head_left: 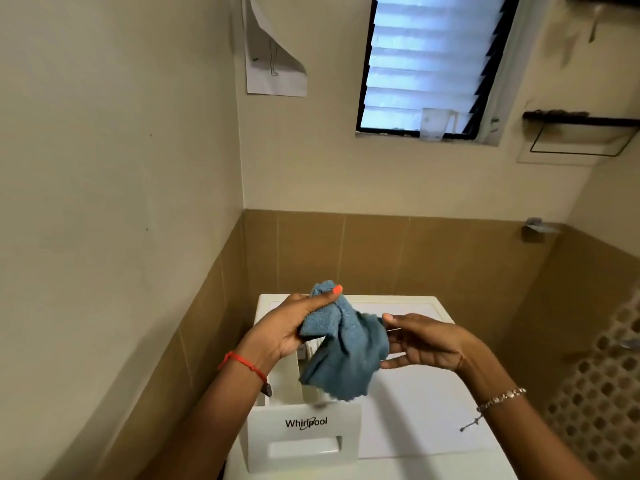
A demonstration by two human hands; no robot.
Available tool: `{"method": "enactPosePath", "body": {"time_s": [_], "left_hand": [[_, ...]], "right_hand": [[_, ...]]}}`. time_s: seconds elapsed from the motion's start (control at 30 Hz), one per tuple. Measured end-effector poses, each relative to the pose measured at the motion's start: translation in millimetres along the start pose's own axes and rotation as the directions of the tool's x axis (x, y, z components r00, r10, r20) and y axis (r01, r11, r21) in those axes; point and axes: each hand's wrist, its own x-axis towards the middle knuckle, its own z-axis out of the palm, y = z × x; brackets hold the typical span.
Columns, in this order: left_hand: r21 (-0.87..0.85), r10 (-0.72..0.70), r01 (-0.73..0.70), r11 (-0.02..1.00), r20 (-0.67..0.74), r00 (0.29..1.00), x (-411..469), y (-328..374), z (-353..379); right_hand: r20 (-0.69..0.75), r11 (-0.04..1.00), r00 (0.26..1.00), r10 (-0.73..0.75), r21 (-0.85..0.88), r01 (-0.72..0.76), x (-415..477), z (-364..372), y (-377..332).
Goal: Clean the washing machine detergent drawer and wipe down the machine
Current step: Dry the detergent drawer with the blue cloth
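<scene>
A white washing machine [419, 420] stands in the corner below me. Its detergent drawer [304, 441], marked Whirlpool on the front panel, is pulled out at the machine's left side. I hold a blue-grey cloth [346, 348] in the air above the drawer. My left hand [294, 327] pinches the cloth's bunched top between thumb and fingers. My right hand [422, 341] touches the cloth's right edge with spread fingers. The cloth hangs down and hides much of the drawer's inside.
Beige walls with brown tiles close in on the left and behind the machine. A louvred window [429, 64] sits high on the back wall, beside a sheet of paper [273, 57]. A lattice screen [602, 393] stands at the right.
</scene>
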Motion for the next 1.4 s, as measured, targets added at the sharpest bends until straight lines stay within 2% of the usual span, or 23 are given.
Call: {"method": "enactPosePath", "body": {"time_s": [0.07,0.13,0.2,0.27,0.3,0.37,0.47,0.57,0.7,0.8,0.87,0.93,1.07,1.17,1.23,1.33,1.4], "left_hand": [[-0.026,-0.064,0.063,0.998,-0.054,0.996,0.9,0.7,-1.8],[-0.045,-0.086,0.083,0.996,-0.085,0.993,2.5,1.2,-3.6],[0.021,-0.089,0.09,0.996,-0.064,0.994,3.1,3.4,-4.0],[0.179,-0.089,0.089,0.98,-0.009,0.996,0.8,5.4,-2.7],[0.276,-0.086,0.076,0.958,0.024,0.996,0.8,5.3,-2.8],[0.419,-0.093,0.043,0.907,0.101,0.991,-0.2,7.8,-1.7],[0.5,-0.123,0.0,0.866,0.213,0.969,-3.8,17.5,3.1],[0.565,-0.089,-0.069,0.822,0.248,0.965,-6.9,31.9,6.1],[0.685,-0.039,-0.1,0.721,0.183,0.982,-7.0,41.8,5.1],[0.787,0.038,-0.121,0.605,0.123,0.992,-6.2,46.4,1.1],[0.771,0.072,-0.137,0.622,0.117,0.99,-5.2,47.3,-1.9],[0.727,0.114,-0.164,0.667,0.117,0.987,-4.4,46.5,-3.9],[0.647,0.233,-0.26,0.717,0.129,0.964,-2.5,43.7,-3.3],[0.58,0.346,-0.347,0.737,0.117,0.931,-0.3,42.3,-2.9],[0.571,0.424,-0.401,0.716,0.101,0.9,0.5,41.0,-4.0],[0.581,0.486,-0.45,0.678,0.105,0.867,0.2,39.8,-5.1],[0.591,0.485,-0.459,0.664,0.127,0.865,0.8,39.3,-5.8]], "right_hand": [[-0.032,0.991,0.999,0.013,0.133,-0.008,4.7,1.8,3.9],[-0.091,0.994,0.995,0.05,0.106,-0.04,7.2,4.5,6.4],[-0.172,0.998,0.984,0.049,-0.032,-0.055,9.5,5.9,8.1],[-0.244,0.965,0.968,-0.06,-0.263,-0.006,11.4,6.9,9.0],[-0.24,0.938,0.96,-0.144,-0.343,0.055,12.6,8.5,7.6],[-0.143,0.904,0.949,-0.281,-0.37,0.213,14.6,12.5,1.9],[0.034,0.852,0.928,-0.37,-0.386,0.354,15.0,17.7,-11.5],[0.04,0.795,0.932,-0.361,-0.508,0.33,17.2,20.8,-19.1],[0.032,0.819,0.932,-0.36,-0.468,0.332,21.0,26.0,-18.1],[-0.044,0.77,0.91,-0.411,-0.552,0.321,19.1,25.4,-19.7],[-0.09,0.727,0.892,-0.443,-0.618,0.299,18.3,21.4,-20.7],[-0.06,0.701,0.873,-0.484,-0.623,0.346,16.8,18.6,-21.8],[0.042,0.759,0.831,-0.555,-0.383,0.526,15.4,15.3,-19.8],[-0.003,0.758,0.804,-0.595,-0.334,0.56,13.6,14.4,-21.7],[-0.052,0.748,0.778,-0.626,-0.325,0.579,12.6,13.9,-23.1],[-0.098,0.642,0.678,-0.728,-0.441,0.627,11.9,11.7,-22.5],[-0.089,0.59,0.655,-0.751,-0.536,0.604,13.3,10.5,-20.8]]}}
